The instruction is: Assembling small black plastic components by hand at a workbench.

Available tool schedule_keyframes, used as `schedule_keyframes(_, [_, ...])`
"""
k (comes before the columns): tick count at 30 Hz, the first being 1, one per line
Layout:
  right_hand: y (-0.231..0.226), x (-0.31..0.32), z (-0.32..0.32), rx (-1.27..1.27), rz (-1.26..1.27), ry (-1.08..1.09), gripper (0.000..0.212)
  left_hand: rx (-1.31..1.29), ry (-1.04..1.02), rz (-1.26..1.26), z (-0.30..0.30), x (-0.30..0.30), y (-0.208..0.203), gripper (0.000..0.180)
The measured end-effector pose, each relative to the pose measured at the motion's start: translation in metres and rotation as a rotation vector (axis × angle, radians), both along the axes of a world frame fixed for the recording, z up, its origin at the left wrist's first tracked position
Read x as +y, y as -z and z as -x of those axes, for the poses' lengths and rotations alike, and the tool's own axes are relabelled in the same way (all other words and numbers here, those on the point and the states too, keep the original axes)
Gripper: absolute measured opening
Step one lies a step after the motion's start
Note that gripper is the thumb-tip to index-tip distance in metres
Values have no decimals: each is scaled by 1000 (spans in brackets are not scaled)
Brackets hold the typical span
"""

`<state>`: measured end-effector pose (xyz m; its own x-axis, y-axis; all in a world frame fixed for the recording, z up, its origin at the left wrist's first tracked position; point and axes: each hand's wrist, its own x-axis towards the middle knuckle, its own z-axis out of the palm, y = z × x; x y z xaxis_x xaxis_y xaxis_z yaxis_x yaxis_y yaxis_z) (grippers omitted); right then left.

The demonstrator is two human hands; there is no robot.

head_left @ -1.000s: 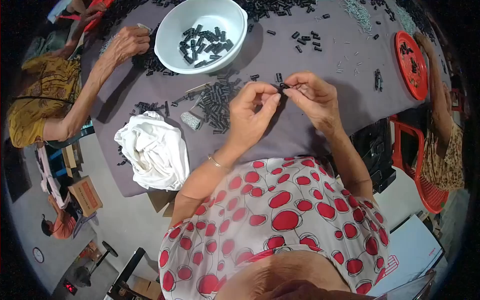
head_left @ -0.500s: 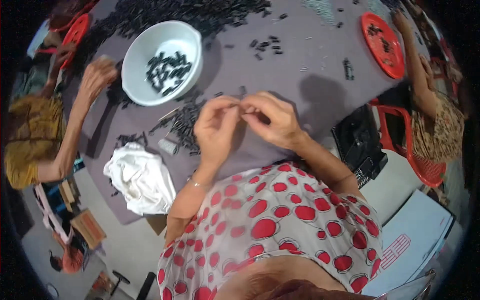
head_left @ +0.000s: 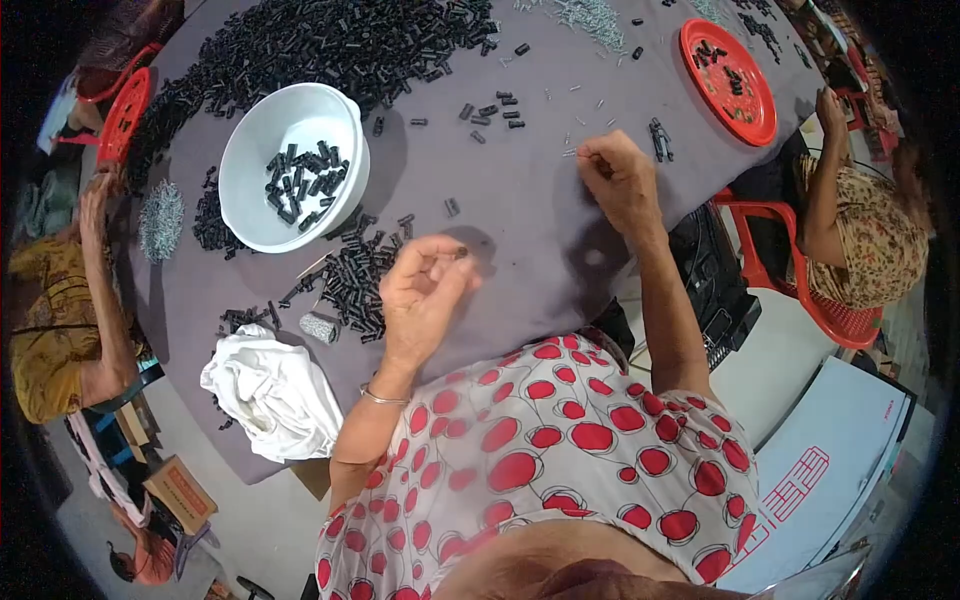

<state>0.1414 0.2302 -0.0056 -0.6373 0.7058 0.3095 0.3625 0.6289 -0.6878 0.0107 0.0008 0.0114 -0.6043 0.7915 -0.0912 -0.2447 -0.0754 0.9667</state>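
My left hand (head_left: 420,300) is closed in a pinch over the near part of the table. A small black piece (head_left: 461,253), probably plastic, shows at its fingertips. Farther off to the right, my right hand (head_left: 622,180) has its fingertips pressed together at the cloth. They are beside a thin silvery pin (head_left: 570,153), and whether they hold anything is hidden. One loose black cylindrical piece (head_left: 451,207) lies just beyond my left hand. To its left spreads a small heap of such black pieces (head_left: 358,275).
A white basin (head_left: 232,190) holding black pieces stands at left, before a large black heap (head_left: 330,50). White cloth (head_left: 270,395) lies near left. Silvery pins (head_left: 590,20) are piled at the back. A red tray (head_left: 755,120) is at right. People sit at both sides.
My hands, together before, are now apart: the right has moved away to the right, down to the pins. The person at left has drawn an arm back toward the red tray there.
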Motion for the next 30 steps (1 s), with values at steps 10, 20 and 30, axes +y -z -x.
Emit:
schedule_keyframes(10, [-2,-12,18,-59,-243,-170,8,-138,0,69,-1,0,-4,19])
schedule_keyframes(20, [-53,-66,37,73,-123,-572,19,-206,13,-25,6,0,0,21])
schedule_keyframes(30, [-51,-75,33,-51,-322,-625,17,-97,-7,-4,2,0,1,19])
